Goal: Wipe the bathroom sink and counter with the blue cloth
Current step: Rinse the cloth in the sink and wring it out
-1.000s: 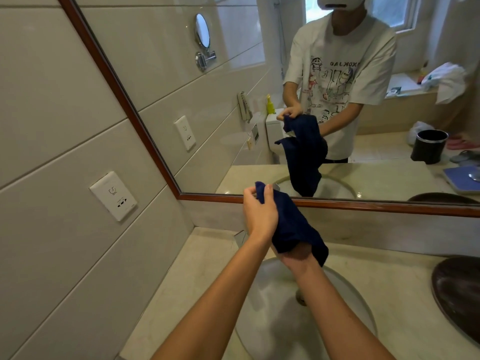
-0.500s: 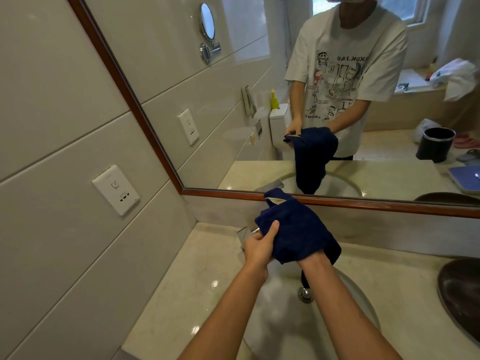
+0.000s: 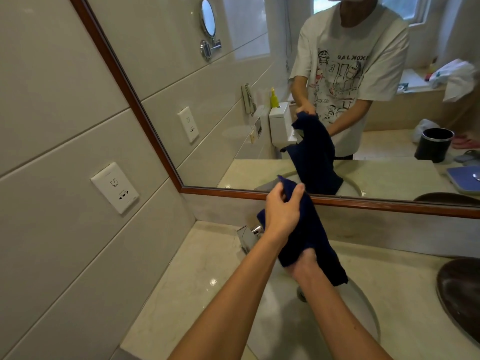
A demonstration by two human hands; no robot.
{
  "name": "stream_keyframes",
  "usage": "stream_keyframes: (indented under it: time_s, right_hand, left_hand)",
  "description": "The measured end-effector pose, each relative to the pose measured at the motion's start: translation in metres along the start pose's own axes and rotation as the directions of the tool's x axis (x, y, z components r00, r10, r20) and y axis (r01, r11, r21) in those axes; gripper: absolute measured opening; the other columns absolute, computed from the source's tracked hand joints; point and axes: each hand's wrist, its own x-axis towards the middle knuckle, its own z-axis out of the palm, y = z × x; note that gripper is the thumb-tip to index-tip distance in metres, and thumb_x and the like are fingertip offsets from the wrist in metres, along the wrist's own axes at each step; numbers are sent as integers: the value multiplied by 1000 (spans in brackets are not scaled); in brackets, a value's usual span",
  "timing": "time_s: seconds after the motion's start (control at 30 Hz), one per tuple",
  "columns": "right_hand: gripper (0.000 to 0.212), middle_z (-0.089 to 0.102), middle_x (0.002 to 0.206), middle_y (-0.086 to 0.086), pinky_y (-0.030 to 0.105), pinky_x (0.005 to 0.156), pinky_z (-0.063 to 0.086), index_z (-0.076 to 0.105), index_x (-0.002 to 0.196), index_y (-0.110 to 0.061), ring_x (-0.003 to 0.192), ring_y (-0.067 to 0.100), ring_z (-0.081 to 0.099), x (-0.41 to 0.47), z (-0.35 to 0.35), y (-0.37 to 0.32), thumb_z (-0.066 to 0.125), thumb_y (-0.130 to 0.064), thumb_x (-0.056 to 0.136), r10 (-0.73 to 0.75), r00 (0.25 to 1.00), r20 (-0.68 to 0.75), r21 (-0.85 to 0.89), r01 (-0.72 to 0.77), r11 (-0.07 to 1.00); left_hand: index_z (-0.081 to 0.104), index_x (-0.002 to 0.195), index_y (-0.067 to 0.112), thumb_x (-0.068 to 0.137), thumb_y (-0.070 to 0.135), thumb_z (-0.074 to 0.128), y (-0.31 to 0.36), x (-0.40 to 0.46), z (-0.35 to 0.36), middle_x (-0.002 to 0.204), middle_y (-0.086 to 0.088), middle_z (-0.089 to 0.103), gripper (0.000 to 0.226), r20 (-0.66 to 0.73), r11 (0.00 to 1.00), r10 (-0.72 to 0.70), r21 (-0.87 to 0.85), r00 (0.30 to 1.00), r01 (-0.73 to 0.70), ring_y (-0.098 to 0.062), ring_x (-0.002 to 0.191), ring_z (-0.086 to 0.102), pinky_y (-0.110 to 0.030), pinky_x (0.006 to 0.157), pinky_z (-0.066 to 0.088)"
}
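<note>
While held above the sink point(image 3: 363, 315):
Blue cloth point(image 3: 309, 235): hanging between hands.
Left hand point(image 3: 281, 209): pinching top corner.
Right hand point(image 3: 305, 266): grasping lower part, fingers hidden.

The sink point(image 3: 363, 320) is set in the worktop point(image 3: 187, 276), with the faucet point(image 3: 248, 236) at its back left and the mirror point(image 3: 259, 100) on the wall behind. The cloth point(image 3: 311, 245) hangs above the sink, held between the left hand point(image 3: 281, 211) higher up and the right hand point(image 3: 307, 266) below. A socket point(image 3: 114, 187) sits on the left wall, and a dark bowl point(image 3: 459, 289) lies on the worktop at the right.

right hand point(image 3: 307, 263): fingers hidden under blue cloth point(image 3: 309, 229) | tap point(image 3: 248, 236): partly hidden
</note>
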Motion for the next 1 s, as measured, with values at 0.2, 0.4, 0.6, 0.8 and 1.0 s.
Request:
stream_keyframes:
  time_s: [0.2, 0.4, 0.6, 0.8, 1.0]
  right_hand:
    - [39, 77, 90, 14, 35, 64, 62, 63, 119, -12, 87, 32, 71, 2, 2, -12, 38, -38, 106, -23, 1000, 17, 151, 20, 988]
    - [40, 60, 120, 17, 48, 88, 46, 51, 136, -13, 106, 34, 58, 7, 3, -35, 38, -38, 107, -27, 999, 22, 215, 21, 976]
    - [41, 53, 131, 15, 46, 93, 41, 50, 137, -13, 103, 30, 57, 12, 1, -35, 33, -38, 109, -67, 996, 54, 128, 60, 990]
    - [33, 59, 120, 12, 43, 97, 43, 55, 121, -12, 105, 26, 58, 18, -4, -41, 31, -31, 110, -111, 990, 88, 72, 105, 992]
    - [47, 67, 123, 16, 46, 98, 48, 59, 124, -7, 112, 31, 62, 26, -19, -44, 69, -24, 82, -182, 969, 167, 45, 177, 983]
  left_hand:
    - [63, 101, 21, 100, 34, 63, -1, 7, 8, 103, -5, 71, 13, 2, 958, -243, -156, 970, 241, -22, 97, 69, -45, 92, 59]
    - [69, 94, 17, 94, 31, 72, -51, -20, -17, 96, -4, 74, 14, -154, 934, -350, -128, 924, 332, -22, 95, 71, -44, 87, 61]
    - [75, 108, 9, 82, 46, 82, -72, -35, -21, 105, -11, 78, 46, 44, 828, -520, -216, 853, 517, -26, 104, 73, -41, 94, 58]
    - [68, 123, 9, 83, 30, 84, -53, -24, -21, 115, -11, 76, 49, 305, 564, -626, -459, 718, 687, -25, 107, 72, -36, 96, 58]
    - [69, 115, 12, 89, 24, 77, -39, -9, -11, 109, -9, 77, 29, 112, 850, -412, -311, 904, 425, -27, 107, 71, -38, 86, 60]
